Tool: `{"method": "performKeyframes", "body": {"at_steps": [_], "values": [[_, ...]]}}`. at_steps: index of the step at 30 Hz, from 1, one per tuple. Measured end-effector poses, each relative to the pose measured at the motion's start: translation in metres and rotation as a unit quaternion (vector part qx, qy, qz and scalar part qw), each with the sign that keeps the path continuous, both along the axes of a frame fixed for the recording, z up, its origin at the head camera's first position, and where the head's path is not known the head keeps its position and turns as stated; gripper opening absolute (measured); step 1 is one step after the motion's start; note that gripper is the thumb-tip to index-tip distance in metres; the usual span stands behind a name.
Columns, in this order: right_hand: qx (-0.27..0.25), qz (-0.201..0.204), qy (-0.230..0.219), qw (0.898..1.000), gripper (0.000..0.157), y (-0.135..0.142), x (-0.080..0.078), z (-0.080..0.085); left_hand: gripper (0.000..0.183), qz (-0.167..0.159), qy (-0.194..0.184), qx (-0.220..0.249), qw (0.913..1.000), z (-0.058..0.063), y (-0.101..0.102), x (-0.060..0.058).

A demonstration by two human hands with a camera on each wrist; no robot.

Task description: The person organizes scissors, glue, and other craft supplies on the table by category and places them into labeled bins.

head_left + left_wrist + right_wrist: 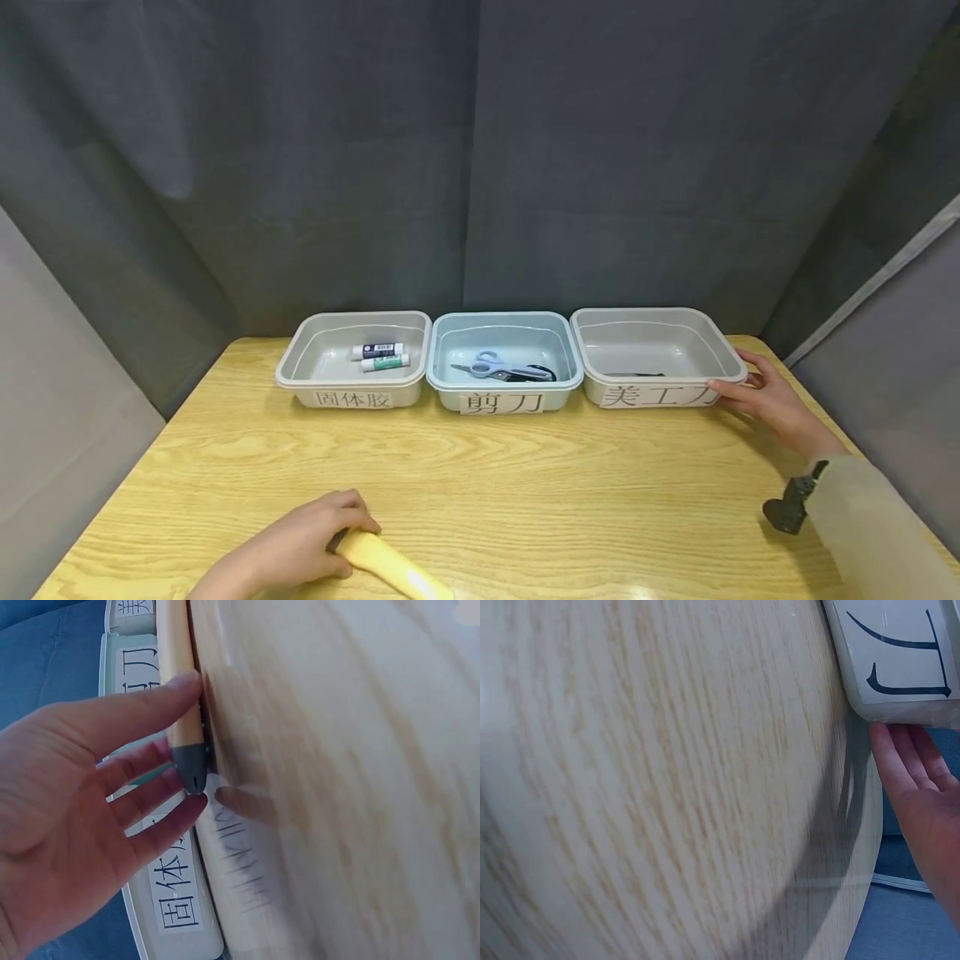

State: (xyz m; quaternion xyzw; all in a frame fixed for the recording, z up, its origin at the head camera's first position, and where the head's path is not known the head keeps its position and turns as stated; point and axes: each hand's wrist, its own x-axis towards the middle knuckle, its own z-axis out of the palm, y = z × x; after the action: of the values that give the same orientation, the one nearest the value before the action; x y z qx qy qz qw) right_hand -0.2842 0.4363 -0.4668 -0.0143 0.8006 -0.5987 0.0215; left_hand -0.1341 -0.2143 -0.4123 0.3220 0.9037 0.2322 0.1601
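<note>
My left hand [303, 537] grips a long yellow tool [393, 568] by its dark grey end, low over the front of the table. In the left wrist view the thumb lies along its yellow body [176, 645], with the fingers behind the grey tip [191, 765]; its exact kind is unclear. At the far right, my right hand [780, 408] touches the front right corner of the right grey bin [648, 382], thumb at the front and fingers at the side. Its fingers [892, 761] look mostly straight. A thin dark item [636, 375] lies in that bin.
A blue bin [506, 387] in the middle contains scissors [510, 367]. The left grey bin [300, 379] contains two glue sticks [385, 362]. Each bin has a paper label in front. Dark curtains [360, 167] hang behind the wooden table [555, 500].
</note>
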Motion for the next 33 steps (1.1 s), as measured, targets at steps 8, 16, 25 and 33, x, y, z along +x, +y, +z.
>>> {"method": "performKeyframes", "body": {"at_steps": [8, 16, 25, 33], "values": [[-0.006, 0.0, 0.002, 1.0, 0.076, 0.001, -0.001, 0.0, 0.034, -0.001, 0.001, 0.005, 1.0, 0.0, 0.003, -0.001], [-0.004, -0.004, -0.003, 1.0, 0.079, -0.004, 0.003, 0.004, 0.033, -0.017, 0.019, 0.013, 0.9996, 0.001, 0.008, -0.003], [-0.024, 0.003, 0.01, 1.0, 0.079, -0.004, 0.001, 0.001, 0.035, -0.016, 0.057, 0.032, 0.9977, 0.001, 0.022, -0.003], [0.004, 0.0, 0.013, 1.0, 0.078, -0.002, -0.001, 0.0, 0.037, 0.011, 0.084, 0.036, 0.9957, 0.001, 0.043, -0.008]]}}
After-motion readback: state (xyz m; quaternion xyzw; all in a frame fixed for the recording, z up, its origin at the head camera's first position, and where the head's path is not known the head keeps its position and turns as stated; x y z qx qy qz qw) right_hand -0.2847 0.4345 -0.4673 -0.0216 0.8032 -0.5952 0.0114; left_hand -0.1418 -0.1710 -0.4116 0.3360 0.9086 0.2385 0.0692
